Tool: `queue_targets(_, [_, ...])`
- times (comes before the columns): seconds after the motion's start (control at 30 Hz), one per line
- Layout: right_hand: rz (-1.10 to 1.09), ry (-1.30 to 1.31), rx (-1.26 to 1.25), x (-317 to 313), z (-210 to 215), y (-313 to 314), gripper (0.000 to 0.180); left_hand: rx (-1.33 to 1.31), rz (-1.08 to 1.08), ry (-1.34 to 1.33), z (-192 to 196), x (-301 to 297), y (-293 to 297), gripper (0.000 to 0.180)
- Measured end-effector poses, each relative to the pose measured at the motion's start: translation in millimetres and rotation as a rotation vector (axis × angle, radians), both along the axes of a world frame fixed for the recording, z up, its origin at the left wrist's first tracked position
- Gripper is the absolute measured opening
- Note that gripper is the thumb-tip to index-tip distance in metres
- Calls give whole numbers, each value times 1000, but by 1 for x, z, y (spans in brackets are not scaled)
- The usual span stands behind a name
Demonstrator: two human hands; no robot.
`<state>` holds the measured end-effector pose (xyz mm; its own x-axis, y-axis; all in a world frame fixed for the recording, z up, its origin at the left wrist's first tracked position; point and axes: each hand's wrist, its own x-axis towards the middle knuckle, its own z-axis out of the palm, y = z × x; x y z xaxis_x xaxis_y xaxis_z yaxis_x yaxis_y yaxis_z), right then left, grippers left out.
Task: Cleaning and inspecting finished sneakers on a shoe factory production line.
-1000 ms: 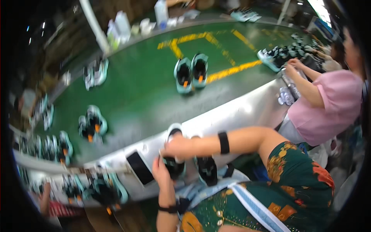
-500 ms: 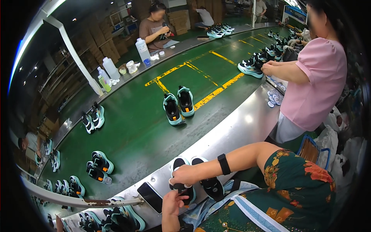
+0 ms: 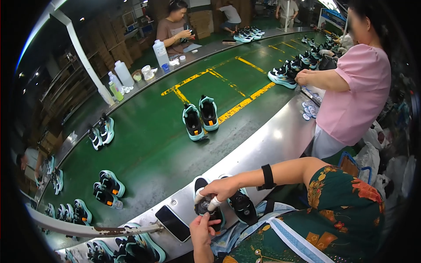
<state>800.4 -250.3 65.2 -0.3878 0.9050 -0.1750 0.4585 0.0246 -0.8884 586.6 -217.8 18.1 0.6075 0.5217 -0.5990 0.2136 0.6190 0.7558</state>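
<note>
Head view, hands point(image 3: 210, 210) covering shoe point(image 3: 209, 209)

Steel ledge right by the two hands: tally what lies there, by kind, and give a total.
Black shoes: 2
Black phone: 1
Total: 3

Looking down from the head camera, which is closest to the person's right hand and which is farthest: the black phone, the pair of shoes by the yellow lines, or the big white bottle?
From the right hand:
1. Black phone, on the metal ledge, just left.
2. Pair of shoes, mid-belt by the yellow lines.
3. White bottle, across the belt at the far edge.
</note>
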Motion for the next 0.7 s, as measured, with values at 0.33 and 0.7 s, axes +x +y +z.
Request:
queue_targets(0.33, [-323,-381,205,-20,-14,-13,27,15,-43,-63,-26,-1,-4,26])
queue_targets(0.7, [-390,-315,291,-23,-29,-19,24,130,-194,50,28,13,-12,39])
